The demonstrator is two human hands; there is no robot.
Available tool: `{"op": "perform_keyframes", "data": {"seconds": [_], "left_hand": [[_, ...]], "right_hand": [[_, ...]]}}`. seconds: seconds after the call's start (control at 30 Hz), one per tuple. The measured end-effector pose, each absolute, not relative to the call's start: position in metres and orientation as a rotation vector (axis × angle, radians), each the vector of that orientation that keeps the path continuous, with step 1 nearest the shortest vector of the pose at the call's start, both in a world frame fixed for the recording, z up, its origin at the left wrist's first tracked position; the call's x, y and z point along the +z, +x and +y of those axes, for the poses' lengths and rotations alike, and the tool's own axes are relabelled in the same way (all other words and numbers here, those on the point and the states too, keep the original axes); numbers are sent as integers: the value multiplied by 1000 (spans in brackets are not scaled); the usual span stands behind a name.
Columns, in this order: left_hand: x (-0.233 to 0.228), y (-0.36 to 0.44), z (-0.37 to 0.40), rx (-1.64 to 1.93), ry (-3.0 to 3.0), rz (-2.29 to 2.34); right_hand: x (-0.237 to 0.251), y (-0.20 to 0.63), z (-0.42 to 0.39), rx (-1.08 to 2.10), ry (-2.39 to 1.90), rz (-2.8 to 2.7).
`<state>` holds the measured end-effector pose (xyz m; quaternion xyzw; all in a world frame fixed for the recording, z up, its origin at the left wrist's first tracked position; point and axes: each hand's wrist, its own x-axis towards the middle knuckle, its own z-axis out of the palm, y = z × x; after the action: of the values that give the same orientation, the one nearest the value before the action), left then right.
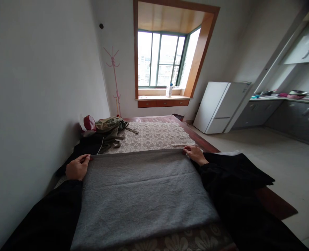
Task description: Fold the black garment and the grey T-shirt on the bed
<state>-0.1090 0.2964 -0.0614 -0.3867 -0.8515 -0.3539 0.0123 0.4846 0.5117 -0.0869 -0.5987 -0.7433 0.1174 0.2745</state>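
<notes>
A grey piece of cloth (144,195), perhaps a folded garment, lies spread over the near part of the table, with a faint crease running across it. My left hand (77,167) pinches its far left corner between thumb and fingers. At the far right corner, my right hand (195,154) grips the cloth the same way. The far edge is stretched nearly straight between both hands. Under the cloth is a patterned lace tablecloth (154,134), showing beyond it and along the near edge.
A green backpack (109,130) and a red-and-white packet (88,123) sit at the table's far left by the wall. Folded black cloth (238,167) lies at the right edge of the wooden table (277,202). A white fridge (222,106) and a pink coat stand (115,80) stand beyond.
</notes>
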Motion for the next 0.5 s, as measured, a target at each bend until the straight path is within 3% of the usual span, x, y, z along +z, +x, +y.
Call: {"op": "perform_keyframes", "data": {"seconds": [0.5], "left_hand": [[-68,-106,296,-1158,-1151,-2515]], "right_hand": [[-91,487,514,324,-1588,-1975]]}}
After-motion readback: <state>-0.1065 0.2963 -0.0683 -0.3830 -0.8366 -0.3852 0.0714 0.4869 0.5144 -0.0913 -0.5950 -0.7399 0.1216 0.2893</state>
